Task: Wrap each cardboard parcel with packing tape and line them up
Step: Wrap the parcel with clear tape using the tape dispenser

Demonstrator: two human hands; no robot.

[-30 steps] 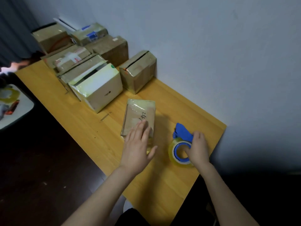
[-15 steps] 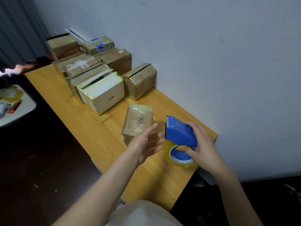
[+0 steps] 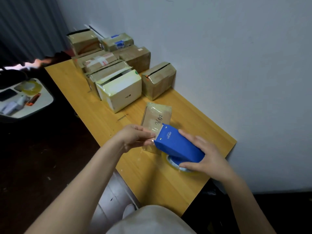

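A pale wooden bench (image 3: 194,119) stands against a grey-white wall (image 3: 219,56), with a dark curtain (image 3: 28,26) at the far left and a dark floor (image 3: 42,149) on the left. Taped boxes (image 3: 121,92) sit grouped at the bench's far end. A flat parcel (image 3: 157,115) lies mid-bench, near the right end. Just over its near edge, the right hand (image 3: 207,157) has its grip clamped on a blue tape dispenser (image 3: 177,146). The left hand (image 3: 135,137) has its grip pinched together on the tape (image 3: 167,160) at the dispenser's cutting edge. A white side table (image 3: 45,100) at left carries small items.
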